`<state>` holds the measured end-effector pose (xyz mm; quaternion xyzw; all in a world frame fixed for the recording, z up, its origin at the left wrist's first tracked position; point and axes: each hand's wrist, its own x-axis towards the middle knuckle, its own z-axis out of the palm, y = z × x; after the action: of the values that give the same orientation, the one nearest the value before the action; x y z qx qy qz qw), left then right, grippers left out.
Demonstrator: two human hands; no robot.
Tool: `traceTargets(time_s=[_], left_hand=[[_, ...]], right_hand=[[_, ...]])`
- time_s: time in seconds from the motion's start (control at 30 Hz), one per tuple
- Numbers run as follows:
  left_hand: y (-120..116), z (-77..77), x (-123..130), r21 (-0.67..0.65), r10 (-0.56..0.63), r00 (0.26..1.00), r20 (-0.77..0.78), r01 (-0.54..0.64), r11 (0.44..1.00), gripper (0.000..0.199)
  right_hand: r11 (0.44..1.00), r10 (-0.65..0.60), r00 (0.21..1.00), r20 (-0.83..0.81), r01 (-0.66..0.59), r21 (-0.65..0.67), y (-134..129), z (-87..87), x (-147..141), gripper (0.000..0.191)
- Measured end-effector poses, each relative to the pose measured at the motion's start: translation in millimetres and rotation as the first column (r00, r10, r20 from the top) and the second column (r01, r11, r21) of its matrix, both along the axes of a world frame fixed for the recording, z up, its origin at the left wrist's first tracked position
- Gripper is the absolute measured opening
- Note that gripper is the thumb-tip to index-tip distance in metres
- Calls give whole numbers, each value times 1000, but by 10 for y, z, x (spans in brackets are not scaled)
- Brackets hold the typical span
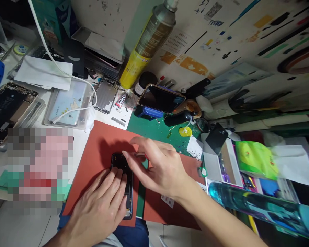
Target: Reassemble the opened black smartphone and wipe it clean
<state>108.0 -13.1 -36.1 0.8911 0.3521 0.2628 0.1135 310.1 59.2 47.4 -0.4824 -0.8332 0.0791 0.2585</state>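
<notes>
The right hand [162,165] pinches a slim metal-shafted tool [139,155] just right of an opened black phone [129,178] lying near-to-far beneath the flat left hand [103,197]

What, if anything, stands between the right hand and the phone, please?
At the far end of the phone, nothing visible blocks the right hand; nearer, the left hand covers part of it.

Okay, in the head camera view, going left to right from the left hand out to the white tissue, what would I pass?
Left hand → opened phone partly under it → right hand → white box → green packet → white tissue.
</notes>
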Motion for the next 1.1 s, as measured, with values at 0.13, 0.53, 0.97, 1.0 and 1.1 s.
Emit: traceTargets(time_s=[0.13, 0.53, 0.97, 1.0, 1.1], left_hand=[[-7, 13, -1, -4, 1, 1000, 6, -1, 1000, 43], [-3, -7, 4, 0, 1, 1000, 8, -1, 1000, 43], [-7, -11, 5, 0, 3, 1000, 12, -3, 1000, 42], [-7, -13, 7, -1, 4, 1000, 12, -4, 1000, 42], [-3, -20, 18, -9, 1, 1000, 15, -1, 1000, 41]], right_hand=[[1000, -1, 1000, -6, 2, 10, 15, 2, -7, 13], [998, -53, 999, -6, 53, 20, -15, -1, -4, 11], [997, -80, 996, 41, 80, -4, -62, 8, -25, 8], [996, -92, 995, 45, 92, -2, -63, 10, -28, 7], [996, -80, 996, 44, 81, -20, -57, 6, -39, 8]])
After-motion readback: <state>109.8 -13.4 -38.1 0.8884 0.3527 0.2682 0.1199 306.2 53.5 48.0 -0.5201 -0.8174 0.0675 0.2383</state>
